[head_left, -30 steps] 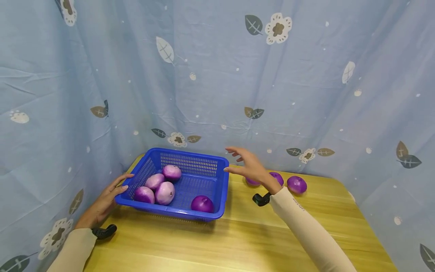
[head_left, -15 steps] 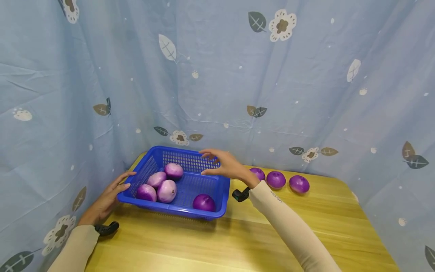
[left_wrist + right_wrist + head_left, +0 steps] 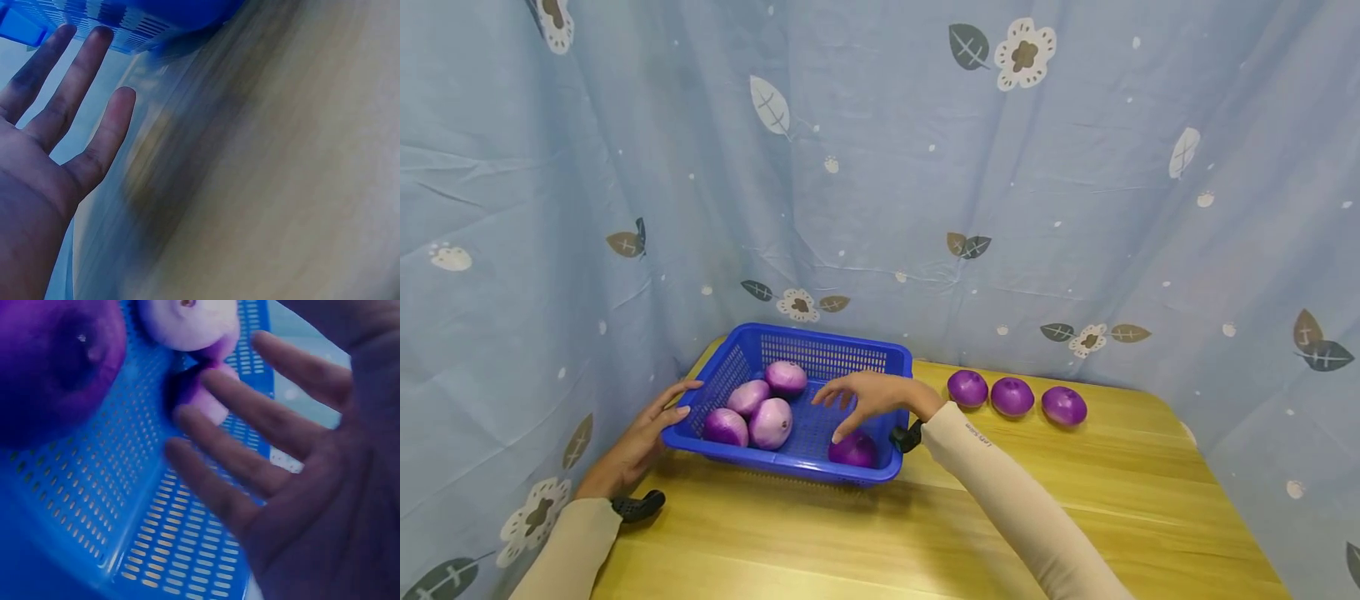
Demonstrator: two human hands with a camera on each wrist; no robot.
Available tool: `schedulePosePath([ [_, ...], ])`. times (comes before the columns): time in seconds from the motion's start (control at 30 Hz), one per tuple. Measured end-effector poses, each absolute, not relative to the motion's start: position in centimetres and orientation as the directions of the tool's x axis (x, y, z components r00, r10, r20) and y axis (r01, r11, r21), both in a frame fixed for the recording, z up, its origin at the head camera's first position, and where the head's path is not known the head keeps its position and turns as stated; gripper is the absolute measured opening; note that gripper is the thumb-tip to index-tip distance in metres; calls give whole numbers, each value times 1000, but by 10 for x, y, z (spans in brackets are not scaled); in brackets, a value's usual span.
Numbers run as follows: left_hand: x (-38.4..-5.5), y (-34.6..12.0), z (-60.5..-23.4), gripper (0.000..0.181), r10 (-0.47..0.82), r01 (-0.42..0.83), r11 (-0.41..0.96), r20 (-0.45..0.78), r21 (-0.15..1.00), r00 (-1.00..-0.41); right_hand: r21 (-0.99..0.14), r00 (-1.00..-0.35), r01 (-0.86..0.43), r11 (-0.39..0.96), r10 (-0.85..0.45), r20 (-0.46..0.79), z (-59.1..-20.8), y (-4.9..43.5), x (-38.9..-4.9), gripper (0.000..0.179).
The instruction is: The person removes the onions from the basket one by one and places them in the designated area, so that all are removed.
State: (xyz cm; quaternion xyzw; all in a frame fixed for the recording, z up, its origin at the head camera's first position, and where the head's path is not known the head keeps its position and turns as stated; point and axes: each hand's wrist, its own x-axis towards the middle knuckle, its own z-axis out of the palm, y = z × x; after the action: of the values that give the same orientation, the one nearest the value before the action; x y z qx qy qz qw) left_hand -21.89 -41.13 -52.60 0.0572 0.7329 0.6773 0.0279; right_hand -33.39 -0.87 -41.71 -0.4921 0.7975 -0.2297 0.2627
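Note:
A blue plastic basket (image 3: 782,465) with slotted walls holds several onions. Pale purple ones cluster on its left, among them a pale onion (image 3: 771,423). In the front right corner lies a darker purple onion (image 3: 854,451), partly covered by my right thumb. My right hand (image 3: 876,395) hovers inside the basket over that onion, fingers spread with nothing between them. The right wrist view shows the hand (image 3: 300,469) loosely stretched, the dark onion (image 3: 56,369) close by. My left hand (image 3: 638,433) touches the basket's left rim, its fingers (image 3: 75,94) straight along the side.
A row of 3 purple onions, including a middle onion (image 3: 1012,397), lies on the wooden table (image 3: 1120,483) right of the basket. A blue floral curtain (image 3: 880,167) hangs close behind the table and at both sides.
My right hand has moved left and down, from beside the basket's right rim to over the dark onion inside. The left hand stays at the rim.

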Motion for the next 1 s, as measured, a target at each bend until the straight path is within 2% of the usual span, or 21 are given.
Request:
schedulePosePath([
  [0.23, -220, -411, -525, 49, 119, 50, 57, 42, 997, -992, -599, -312, -643, 478, -877, -365, -423, -7, -331, 71],
  [0.53, -219, -411, -526, 49, 109, 40, 54, 34, 998, -993, -466, -338, -661, 588, -788, -515, -424, -6, -330, 69],
  [0.83, -220, -412, -528, 48, 123, 52, 57, 45, 997, -991, -481, -349, -657, 580, -800, -487, -431, -11, -328, 59],
  [1.0, -220, -412, -528, 48, 123, 57, 57, 50, 997, -991, -519, -341, -644, 563, -818, -464, -432, -12, -328, 62],
])
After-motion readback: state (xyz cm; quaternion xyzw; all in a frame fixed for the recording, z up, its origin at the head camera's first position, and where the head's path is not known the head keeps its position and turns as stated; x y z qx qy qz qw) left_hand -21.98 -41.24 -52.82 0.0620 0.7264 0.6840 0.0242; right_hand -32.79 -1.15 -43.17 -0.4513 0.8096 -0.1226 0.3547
